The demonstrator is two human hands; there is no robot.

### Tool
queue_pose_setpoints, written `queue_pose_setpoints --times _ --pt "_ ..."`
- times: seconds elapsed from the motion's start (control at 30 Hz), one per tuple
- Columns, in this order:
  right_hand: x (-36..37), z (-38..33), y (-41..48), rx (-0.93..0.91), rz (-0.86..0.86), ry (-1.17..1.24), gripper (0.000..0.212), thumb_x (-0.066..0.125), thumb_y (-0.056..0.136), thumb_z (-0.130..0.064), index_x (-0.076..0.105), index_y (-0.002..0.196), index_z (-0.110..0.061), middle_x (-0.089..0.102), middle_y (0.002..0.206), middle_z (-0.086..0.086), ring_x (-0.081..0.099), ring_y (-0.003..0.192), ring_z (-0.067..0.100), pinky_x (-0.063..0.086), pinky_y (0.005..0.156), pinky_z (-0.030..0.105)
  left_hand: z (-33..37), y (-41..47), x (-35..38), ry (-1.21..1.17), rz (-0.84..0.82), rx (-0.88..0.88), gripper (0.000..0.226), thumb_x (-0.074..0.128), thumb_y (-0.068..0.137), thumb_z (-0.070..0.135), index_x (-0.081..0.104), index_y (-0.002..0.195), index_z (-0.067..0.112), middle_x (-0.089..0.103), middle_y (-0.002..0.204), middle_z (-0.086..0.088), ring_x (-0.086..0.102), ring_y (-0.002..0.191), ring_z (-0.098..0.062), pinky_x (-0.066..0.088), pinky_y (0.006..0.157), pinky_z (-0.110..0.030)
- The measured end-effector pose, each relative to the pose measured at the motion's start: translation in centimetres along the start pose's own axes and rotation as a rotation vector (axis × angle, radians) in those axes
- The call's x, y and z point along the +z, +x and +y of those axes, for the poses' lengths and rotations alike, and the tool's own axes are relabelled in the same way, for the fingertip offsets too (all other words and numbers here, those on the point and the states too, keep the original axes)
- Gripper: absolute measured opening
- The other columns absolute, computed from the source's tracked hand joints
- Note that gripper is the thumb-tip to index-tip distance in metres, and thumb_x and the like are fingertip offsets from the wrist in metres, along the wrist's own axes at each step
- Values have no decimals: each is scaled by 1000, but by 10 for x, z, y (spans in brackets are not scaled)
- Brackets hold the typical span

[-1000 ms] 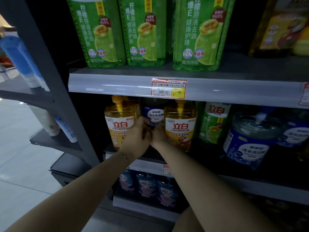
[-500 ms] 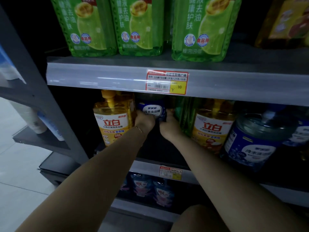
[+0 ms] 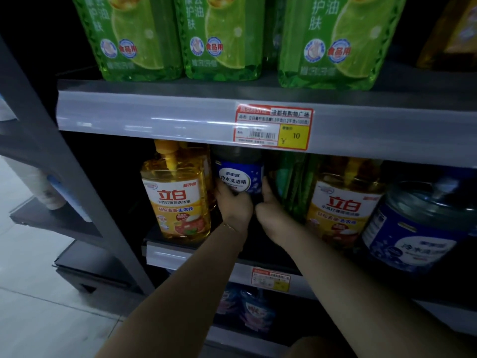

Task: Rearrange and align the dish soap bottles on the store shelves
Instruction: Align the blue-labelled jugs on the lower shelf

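Observation:
On the middle shelf a blue dish soap bottle (image 3: 238,174) with a white label stands back between two yellow pump bottles. My left hand (image 3: 233,206) grips its left side and my right hand (image 3: 269,215) grips its right side, thumb up along the bottle. The left yellow bottle (image 3: 178,197) stands at the shelf's front. The right yellow bottle (image 3: 344,205) stands beside a dark green bottle (image 3: 291,187), which is turned edge-on. A large blue jug (image 3: 418,233) sits at the far right.
Three big green bottles (image 3: 222,37) line the upper shelf (image 3: 154,112), whose rail carries a red and yellow price tag (image 3: 273,127). Blue pouches (image 3: 247,308) sit on the shelf below. A grey side rack (image 3: 51,177) with tubes stands to the left, over pale floor tiles.
Both hands reached in between the yellow bottles and took hold of the blue bottle behind them. The right yellow bottle now stands further right. The camera came closer and tilted down.

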State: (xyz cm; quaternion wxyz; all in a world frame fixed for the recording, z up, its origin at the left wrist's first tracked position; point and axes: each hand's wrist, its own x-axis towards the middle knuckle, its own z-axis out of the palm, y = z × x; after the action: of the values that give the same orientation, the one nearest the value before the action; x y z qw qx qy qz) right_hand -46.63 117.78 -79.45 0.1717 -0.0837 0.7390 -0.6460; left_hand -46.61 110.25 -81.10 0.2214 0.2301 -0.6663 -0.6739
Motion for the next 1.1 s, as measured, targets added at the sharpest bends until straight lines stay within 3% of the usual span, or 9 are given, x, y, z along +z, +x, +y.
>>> queue_pose_setpoints --times 0.1,0.27,0.43,0.63,0.77,0.83,0.9,1.0,1.1 --pt "-8 9 -22 18 -28 -24 90 36 84 18 10 151 -35 27 153 -6 25 138 13 27 115 41 -17 -4 1 -123 -24 59 90 60 59 16 35 145 24 50 140 -8 50 127 -25 42 106 -51" --pt "-21 0 -17 -54 122 -105 63 62 85 2 36 139 -19 55 127 4 53 114 18 45 91 32 -10 -25 -11 -186 -96 72 74 60 66 5 48 136 28 57 133 -5 56 121 -21 46 103 -49" --pt "-5 -6 10 -119 179 -23 85 90 57 -9 41 127 -18 59 127 2 60 110 20 54 89 43 8 -33 -23 -225 -142 -30 63 42 87 -13 41 142 15 56 133 -9 57 116 -22 49 97 -35" --pt "0 -3 8 -184 261 -41 87 94 47 -14 43 118 -12 60 125 7 60 109 23 52 91 47 11 -27 -35 41 -139 -10 71 50 80 -19 33 143 11 50 138 -14 50 124 -26 45 103 -44" --pt "2 5 -5 -231 250 -37 100 90 41 -35 40 125 -15 61 126 5 60 111 22 53 89 50 11 -35 -29 31 -200 21 74 62 74 -22 36 137 6 55 126 -10 55 114 -19 47 93 -29" --pt "-3 3 -18 -223 233 -73 93 92 48 -24 38 124 -15 60 126 5 60 111 22 53 89 50 2 -36 -31 20 -191 15 76 73 67 -15 41 131 9 57 123 -11 58 110 -21 50 90 -32" --pt "-12 1 -32 -205 209 -96 89 92 53 -15 37 123 -16 59 127 5 59 110 20 56 85 48 -12 -36 -36 86 -166 30 88 92 47 13 47 123 10 60 121 -9 62 107 -24 56 85 -39" --pt "-28 -1 -46 -180 92 -100 92 92 55 -13 35 127 -18 55 129 0 56 108 13 57 73 27 -41 -31 -45 251 -155 57 113 92 17 58 54 115 16 63 115 -3 65 104 -19 60 75 -40" --pt "-33 -9 -52 -204 46 -96 100 92 54 -8 34 135 -21 55 130 -2 56 110 12 52 79 23 -19 -47 -58 246 -151 81 112 93 20 53 47 114 13 58 117 -3 60 105 -17 57 80 -38"
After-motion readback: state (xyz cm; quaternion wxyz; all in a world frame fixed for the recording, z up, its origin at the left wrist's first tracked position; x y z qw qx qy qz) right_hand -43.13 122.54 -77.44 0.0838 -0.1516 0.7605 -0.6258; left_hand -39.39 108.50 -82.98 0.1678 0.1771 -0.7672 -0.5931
